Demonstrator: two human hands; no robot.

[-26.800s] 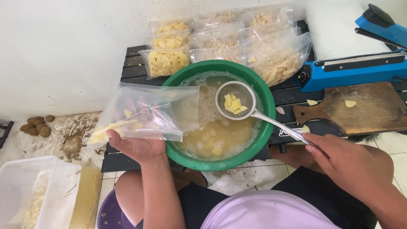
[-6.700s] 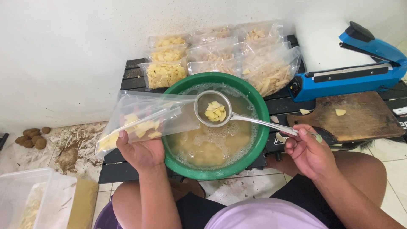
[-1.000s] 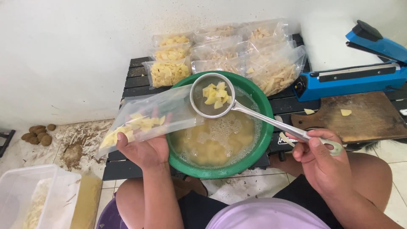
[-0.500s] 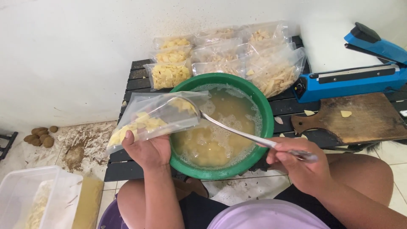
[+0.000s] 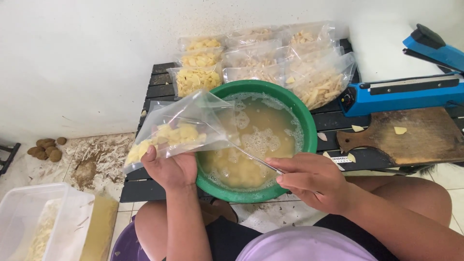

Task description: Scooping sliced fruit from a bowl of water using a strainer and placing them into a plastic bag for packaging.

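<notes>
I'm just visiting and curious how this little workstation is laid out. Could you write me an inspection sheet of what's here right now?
Surface: low dark slatted table, wet and speckled with scraps.
Job's things: clear plastic bag partly filled with pale yellow pieces; green basin of cloudy water with more pieces; metal strainer handle running into the bag's mouth.
Clutter: filled bags stacked at the back; wooden board with a few slices; blue heat sealer.
Grippers: left hand grips the bag from below; right hand holds the strainer handle.
Cables: nothing seen.
Surroundings: white wall; peelings and brown tubers on the floor; white tub at lower left.
</notes>
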